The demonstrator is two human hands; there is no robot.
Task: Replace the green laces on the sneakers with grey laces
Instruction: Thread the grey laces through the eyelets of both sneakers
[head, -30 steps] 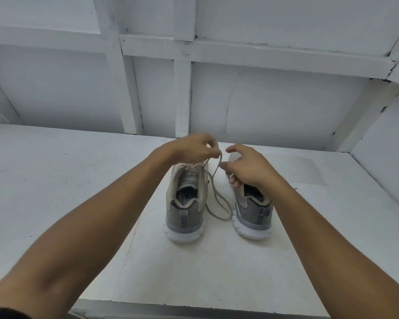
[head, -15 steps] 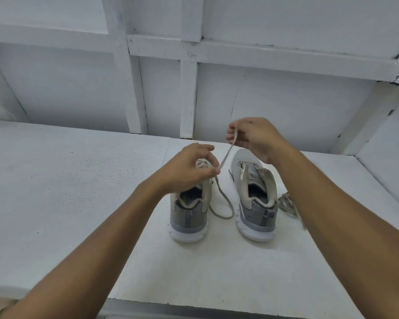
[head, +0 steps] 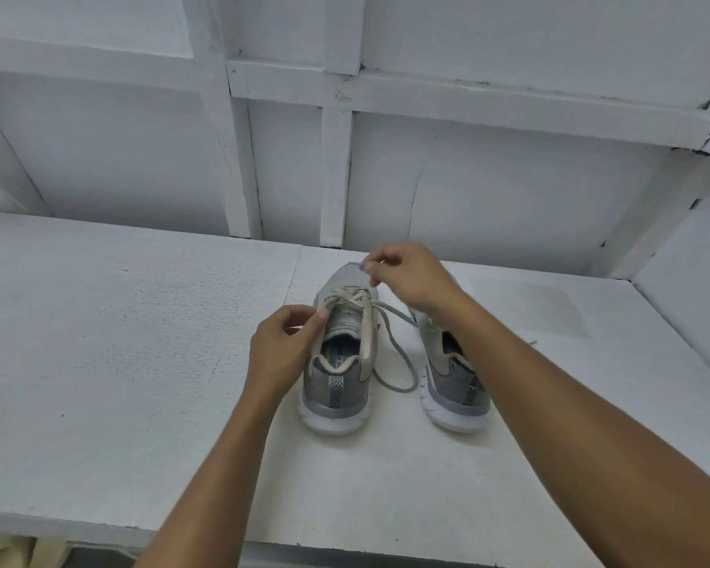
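Lacing step, seen from the head camera. 2 sneakers stand on the white desk (head: 140, 362) with their heels toward the viewer. The left sneaker (head: 337, 387) serves as landmark; the right sneaker (head: 451, 387) stands just beside it, partly under the right forearm. The left hand (head: 281, 350) lies against the landmark's left flank, thumb and forefinger pinching the lace (head: 398, 389) at an upper eyelet. The right hand (head: 410, 276) hovers over the landmark's toe, its fingertips pinching the free end of the lace. A slack loop of lace lies on the desk between the landmark and the right sneaker (its colour reads as pale grey-beige; whether it is green or grey cannot be settled in this light).

Good practice, as judged:
1. Keep the left hand anchored so the landmark does not slide.
2. Draw the free end in line with its eyelet, not sideways.
3. Take up the slack loop before tightening.
4. Keep the flat lace untwisted at each crossing.
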